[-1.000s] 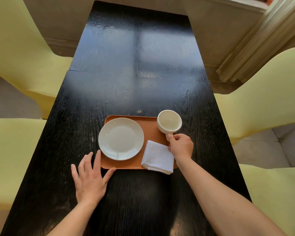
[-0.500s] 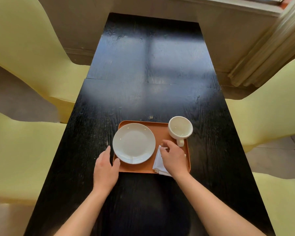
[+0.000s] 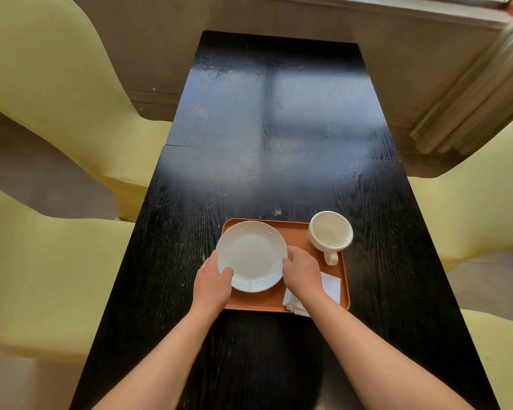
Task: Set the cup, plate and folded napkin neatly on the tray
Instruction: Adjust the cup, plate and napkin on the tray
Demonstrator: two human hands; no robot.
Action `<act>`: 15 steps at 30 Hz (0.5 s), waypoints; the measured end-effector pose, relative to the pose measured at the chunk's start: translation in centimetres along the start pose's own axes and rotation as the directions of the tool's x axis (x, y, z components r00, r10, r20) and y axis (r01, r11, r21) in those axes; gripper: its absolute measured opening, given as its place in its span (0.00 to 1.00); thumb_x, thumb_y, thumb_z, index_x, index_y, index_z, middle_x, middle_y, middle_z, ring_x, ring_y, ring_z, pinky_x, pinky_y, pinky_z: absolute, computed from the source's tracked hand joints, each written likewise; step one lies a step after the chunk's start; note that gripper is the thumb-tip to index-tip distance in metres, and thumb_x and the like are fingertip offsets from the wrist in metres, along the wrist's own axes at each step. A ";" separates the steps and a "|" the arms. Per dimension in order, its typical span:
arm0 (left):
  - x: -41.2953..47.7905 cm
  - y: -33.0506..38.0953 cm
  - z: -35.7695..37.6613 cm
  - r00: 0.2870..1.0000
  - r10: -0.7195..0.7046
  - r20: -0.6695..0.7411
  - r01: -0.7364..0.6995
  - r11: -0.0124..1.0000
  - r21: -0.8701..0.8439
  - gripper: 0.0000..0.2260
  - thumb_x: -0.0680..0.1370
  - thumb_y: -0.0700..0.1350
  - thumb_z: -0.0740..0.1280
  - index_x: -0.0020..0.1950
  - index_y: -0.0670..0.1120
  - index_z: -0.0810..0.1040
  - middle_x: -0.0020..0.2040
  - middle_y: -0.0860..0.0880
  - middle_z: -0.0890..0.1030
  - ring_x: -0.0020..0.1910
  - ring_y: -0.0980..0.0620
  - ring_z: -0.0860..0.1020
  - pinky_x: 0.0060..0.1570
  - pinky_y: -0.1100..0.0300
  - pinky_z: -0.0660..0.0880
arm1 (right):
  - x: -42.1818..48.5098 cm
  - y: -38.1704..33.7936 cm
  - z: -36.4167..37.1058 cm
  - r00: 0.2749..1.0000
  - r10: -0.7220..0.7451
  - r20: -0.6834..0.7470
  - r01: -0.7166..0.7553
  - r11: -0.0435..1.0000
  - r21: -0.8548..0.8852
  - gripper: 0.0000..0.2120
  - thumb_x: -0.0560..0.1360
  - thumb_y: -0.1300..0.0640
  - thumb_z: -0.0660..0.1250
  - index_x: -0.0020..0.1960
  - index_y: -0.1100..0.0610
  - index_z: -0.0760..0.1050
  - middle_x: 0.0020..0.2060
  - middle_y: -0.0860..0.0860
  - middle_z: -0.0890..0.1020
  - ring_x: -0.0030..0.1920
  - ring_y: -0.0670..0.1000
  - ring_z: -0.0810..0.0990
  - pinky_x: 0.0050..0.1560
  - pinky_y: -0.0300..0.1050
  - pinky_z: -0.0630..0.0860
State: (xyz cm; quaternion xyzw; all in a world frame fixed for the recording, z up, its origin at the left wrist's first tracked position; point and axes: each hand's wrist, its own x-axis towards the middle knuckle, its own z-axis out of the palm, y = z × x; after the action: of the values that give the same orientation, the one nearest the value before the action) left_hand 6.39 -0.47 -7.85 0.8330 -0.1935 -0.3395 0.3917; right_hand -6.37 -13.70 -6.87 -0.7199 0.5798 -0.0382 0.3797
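Left side: the left hand (image 3: 212, 284), which half a second ago rested on the table (image 3: 172, 238) against the tray's near left corner, now grips the left rim of the plate (image 3: 251, 255), thumb over the rim and fingers apparently beneath. The plate sits over the left half of the tray (image 3: 282, 303), its left rim overhanging the tray's left edge slightly.

Centre: the right hand (image 3: 302, 272) has left the napkin and now closes on the plate's right rim, fingers curled over the edge. Both hands thus hold the plate between them. Judgement: the current step is a correction of the plate's position, most likely a shift rightward so that it lies fully within the tray.

Right side: the cup (image 3: 330, 235) stands upright at the tray's far right corner, handle pointing to the near edge; its body appears to overhang the far right corner. The cup is empty. The folded napkin (image 3: 330, 287) lies at the near right corner, partly hidden by the right wrist, one corner projecting past the tray's near edge.

Contents of tray: all three items present. Remaining work, as judged: alignment only.
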 end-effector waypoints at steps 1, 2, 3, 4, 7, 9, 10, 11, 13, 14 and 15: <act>0.2 0.1 0.0 1.000 0.000 0.003 0.000 1.000 -0.009 0.16 0.78 0.41 0.60 0.64 0.54 0.75 0.57 0.52 0.79 0.56 0.52 0.76 0.52 0.53 0.73 | 0.1 0.0 0.1 1.000 0.007 -0.006 -0.007 1.000 0.013 0.11 0.83 0.62 0.60 0.52 0.58 0.81 0.47 0.54 0.84 0.48 0.54 0.81 0.47 0.47 0.78; 0.3 0.2 -0.1 1.000 0.001 0.008 -0.001 1.000 -0.018 0.16 0.78 0.41 0.60 0.63 0.54 0.75 0.57 0.52 0.79 0.55 0.52 0.76 0.52 0.52 0.74 | 0.0 0.0 0.1 1.000 0.015 -0.007 -0.014 1.000 0.024 0.11 0.83 0.62 0.60 0.52 0.58 0.82 0.47 0.55 0.84 0.47 0.54 0.81 0.46 0.47 0.79; 0.5 0.4 -0.2 1.000 0.004 0.016 -0.003 1.000 -0.029 0.16 0.77 0.40 0.60 0.63 0.54 0.75 0.57 0.52 0.80 0.55 0.52 0.76 0.53 0.52 0.74 | 0.0 -0.1 0.1 1.000 0.017 -0.003 -0.017 0.999 0.029 0.11 0.83 0.62 0.60 0.53 0.58 0.82 0.48 0.56 0.84 0.49 0.55 0.82 0.48 0.48 0.80; 0.7 0.5 -0.3 1.000 0.005 0.027 -0.004 0.999 -0.039 0.17 0.77 0.40 0.60 0.63 0.54 0.75 0.57 0.52 0.80 0.55 0.52 0.76 0.53 0.51 0.75 | 0.0 -0.2 0.2 1.000 0.015 0.001 -0.015 1.000 0.026 0.12 0.83 0.62 0.60 0.58 0.59 0.82 0.53 0.57 0.85 0.53 0.57 0.82 0.53 0.50 0.81; 0.9 0.9 -0.7 0.998 0.002 0.062 0.003 0.997 -0.074 0.17 0.76 0.39 0.60 0.61 0.54 0.76 0.56 0.51 0.80 0.57 0.50 0.77 0.57 0.47 0.77 | 0.0 -0.3 0.2 1.000 0.021 0.001 -0.021 0.999 0.024 0.17 0.83 0.62 0.60 0.70 0.58 0.77 0.65 0.56 0.82 0.64 0.57 0.80 0.64 0.54 0.79; 0.8 1.0 -1.0 0.997 -0.014 0.071 0.022 0.994 -0.110 0.17 0.76 0.38 0.60 0.60 0.54 0.77 0.57 0.50 0.81 0.58 0.50 0.77 0.60 0.45 0.76 | 0.1 -0.1 0.3 1.000 0.025 -0.013 -0.024 0.998 0.060 0.13 0.83 0.62 0.60 0.61 0.57 0.82 0.56 0.54 0.85 0.56 0.56 0.82 0.55 0.50 0.82; 0.8 1.0 -1.1 0.997 -0.020 0.072 0.029 0.991 -0.130 0.17 0.76 0.37 0.60 0.60 0.53 0.76 0.58 0.50 0.81 0.60 0.50 0.77 0.61 0.44 0.76 | 0.2 0.1 0.4 0.999 0.031 -0.023 -0.030 0.997 0.074 0.12 0.82 0.62 0.60 0.54 0.56 0.83 0.49 0.53 0.85 0.50 0.54 0.82 0.47 0.47 0.81; 0.8 0.9 -1.1 0.997 -0.023 0.070 0.033 0.989 -0.147 0.17 0.76 0.37 0.60 0.61 0.51 0.76 0.59 0.49 0.81 0.61 0.49 0.77 0.63 0.42 0.75 | 0.2 0.1 0.5 0.999 0.040 -0.029 -0.038 0.996 0.083 0.11 0.82 0.62 0.60 0.51 0.56 0.82 0.45 0.52 0.84 0.47 0.53 0.81 0.44 0.46 0.79; 0.8 0.9 -1.1 0.998 -0.020 0.065 0.030 0.986 -0.165 0.15 0.76 0.36 0.60 0.59 0.49 0.76 0.58 0.49 0.81 0.61 0.49 0.77 0.63 0.41 0.75 | 0.1 0.1 0.6 0.999 0.050 -0.018 -0.049 0.996 0.073 0.12 0.82 0.62 0.60 0.58 0.58 0.82 0.50 0.52 0.84 0.50 0.52 0.81 0.46 0.45 0.78; 0.7 1.0 -1.1 0.998 -0.016 0.063 0.026 0.986 -0.165 0.14 0.76 0.36 0.60 0.57 0.50 0.76 0.57 0.50 0.81 0.59 0.50 0.78 0.61 0.41 0.76 | 0.0 0.1 0.6 0.999 0.049 -0.014 -0.048 0.997 0.063 0.15 0.82 0.62 0.61 0.64 0.59 0.80 0.54 0.53 0.83 0.54 0.53 0.81 0.50 0.46 0.79; 0.8 1.1 -1.1 0.998 -0.014 0.063 0.024 0.986 -0.163 0.13 0.75 0.36 0.60 0.54 0.51 0.76 0.55 0.50 0.81 0.57 0.49 0.78 0.59 0.42 0.77 | 0.0 -0.1 0.6 0.999 0.051 -0.014 -0.050 0.997 0.057 0.17 0.82 0.62 0.61 0.69 0.59 0.78 0.60 0.54 0.83 0.58 0.54 0.80 0.55 0.47 0.79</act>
State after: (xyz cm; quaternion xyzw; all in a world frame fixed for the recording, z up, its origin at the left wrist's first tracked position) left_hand 7.65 -1.04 -6.83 0.7892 -0.1687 -0.3834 0.4491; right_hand -6.05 -13.38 -7.24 -0.6935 0.5995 -0.0507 0.3963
